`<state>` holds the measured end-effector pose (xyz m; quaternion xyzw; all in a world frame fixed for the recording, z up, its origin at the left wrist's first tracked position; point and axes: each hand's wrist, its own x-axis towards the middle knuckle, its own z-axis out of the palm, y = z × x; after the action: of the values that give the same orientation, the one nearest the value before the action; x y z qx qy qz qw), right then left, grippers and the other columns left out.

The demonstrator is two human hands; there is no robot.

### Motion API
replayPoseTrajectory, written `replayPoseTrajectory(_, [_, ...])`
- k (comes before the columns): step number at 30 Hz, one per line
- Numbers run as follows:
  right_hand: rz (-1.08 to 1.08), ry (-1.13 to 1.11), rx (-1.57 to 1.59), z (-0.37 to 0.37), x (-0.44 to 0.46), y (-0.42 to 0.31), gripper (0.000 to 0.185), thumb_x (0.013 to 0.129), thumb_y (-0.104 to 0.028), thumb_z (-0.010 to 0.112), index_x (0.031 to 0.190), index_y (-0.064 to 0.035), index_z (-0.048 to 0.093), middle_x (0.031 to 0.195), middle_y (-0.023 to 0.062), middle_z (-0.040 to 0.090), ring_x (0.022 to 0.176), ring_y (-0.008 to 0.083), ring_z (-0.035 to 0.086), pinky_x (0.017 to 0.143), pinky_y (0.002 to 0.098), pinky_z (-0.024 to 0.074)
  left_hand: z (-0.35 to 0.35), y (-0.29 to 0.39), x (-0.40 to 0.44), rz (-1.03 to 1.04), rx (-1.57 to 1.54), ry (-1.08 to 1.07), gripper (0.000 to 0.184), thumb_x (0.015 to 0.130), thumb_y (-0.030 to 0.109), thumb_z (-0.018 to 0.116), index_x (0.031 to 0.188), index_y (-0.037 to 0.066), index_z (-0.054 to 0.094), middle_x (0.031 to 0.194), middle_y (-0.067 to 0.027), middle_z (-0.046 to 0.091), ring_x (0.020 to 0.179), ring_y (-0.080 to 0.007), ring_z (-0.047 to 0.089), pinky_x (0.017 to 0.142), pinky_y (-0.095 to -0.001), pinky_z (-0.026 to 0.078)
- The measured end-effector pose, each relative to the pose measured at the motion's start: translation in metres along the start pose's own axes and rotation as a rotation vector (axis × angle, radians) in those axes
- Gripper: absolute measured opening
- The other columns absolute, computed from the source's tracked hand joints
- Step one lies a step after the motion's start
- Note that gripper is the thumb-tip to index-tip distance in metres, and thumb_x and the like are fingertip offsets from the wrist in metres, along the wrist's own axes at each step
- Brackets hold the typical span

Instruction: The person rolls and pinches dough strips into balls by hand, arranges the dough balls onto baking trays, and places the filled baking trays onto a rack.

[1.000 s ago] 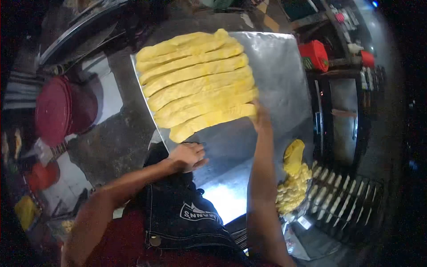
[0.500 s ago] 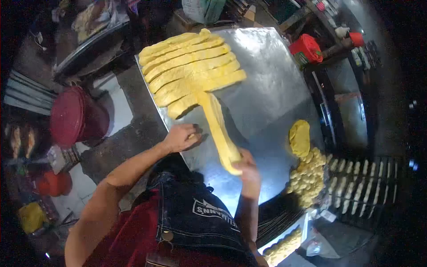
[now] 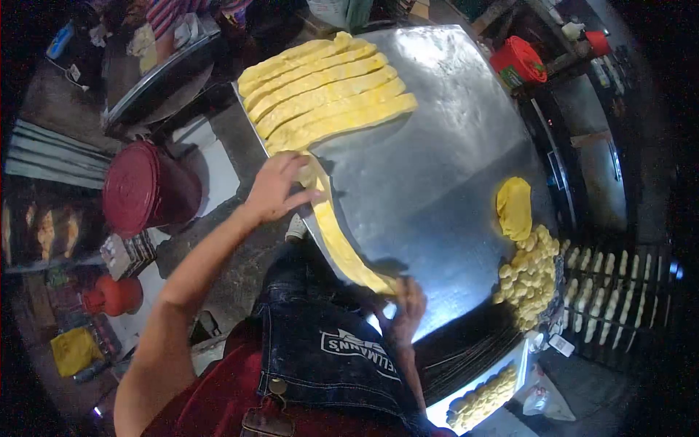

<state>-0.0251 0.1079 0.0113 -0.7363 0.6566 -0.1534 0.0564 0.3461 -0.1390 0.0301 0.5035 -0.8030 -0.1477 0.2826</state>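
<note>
A long yellow dough strip [image 3: 338, 244] lies along the near left edge of the metal table [image 3: 437, 160]. My left hand [image 3: 280, 186] is on its upper end, fingers and thumb around the dough. At the lower end, my right hand [image 3: 408, 302] pinches the strip near the table's front edge. Several thick dough strips [image 3: 328, 87] sit side by side at the table's far left, just beyond my left hand. To the right rest a flat yellow dough piece [image 3: 514, 209] and a heap of small dough pieces [image 3: 530, 277].
Racks of thin dough pieces [image 3: 608, 291] stand at the right, beside the table. A red bucket [image 3: 518, 62] is beyond the table's far right corner. On the left are a maroon lidded bucket [image 3: 145, 188] and a red round container [image 3: 116, 293]. A lit tray [image 3: 484, 400] holds more small pieces below.
My right hand has pulled the nearest strip away from the row, toward the front edge. My left hand has moved up and taken the strip's other end. The view has shifted.
</note>
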Motion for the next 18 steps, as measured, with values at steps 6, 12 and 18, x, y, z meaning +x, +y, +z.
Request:
replayPoseTrajectory(6, [0.163, 0.106, -0.158, 0.087, -0.003, 0.054, 0.054, 0.092, -0.046, 0.071, 0.131, -0.0093, 0.063, 0.130, 0.0151, 0.065, 0.119, 0.0324, 0.061, 0.099, 0.0488, 0.0438, 0.041, -0.029, 0.049, 0.474, 0.173, -0.338, 0.085, 0.081, 0.077, 0.062, 0.133, 0.009, 0.061, 0.139, -0.0156, 0.057, 0.128, -0.0387, 0.052, 0.107, -0.0553, 0.039])
replayPoseTrajectory(12, [0.796, 0.137, 0.269, -0.025, 0.051, -0.003, 0.039, 0.082, -0.039, 0.088, 0.099, -0.0084, 0.071, 0.083, 0.0182, 0.075, 0.075, 0.0355, 0.074, 0.067, 0.0429, 0.0565, 0.043, 0.073, 0.112, 0.047, -0.356, -0.532, 0.068, 0.093, 0.061, 0.070, 0.067, -0.001, 0.062, 0.057, -0.0181, 0.055, 0.051, -0.0326, 0.056, 0.054, -0.0473, 0.045])
replayPoseTrajectory(18, [0.839, 0.160, -0.122, -0.024, -0.037, 0.000, 0.033, 0.089, -0.036, 0.079, 0.105, -0.0089, 0.071, 0.100, 0.0124, 0.073, 0.096, 0.0331, 0.068, 0.090, 0.0465, 0.0512, 0.087, 0.118, 0.084, 0.016, -0.329, -0.882, 0.051, 0.094, 0.053, 0.072, 0.100, 0.002, 0.073, 0.112, -0.0175, 0.070, 0.104, -0.0280, 0.066, 0.090, -0.0445, 0.051])
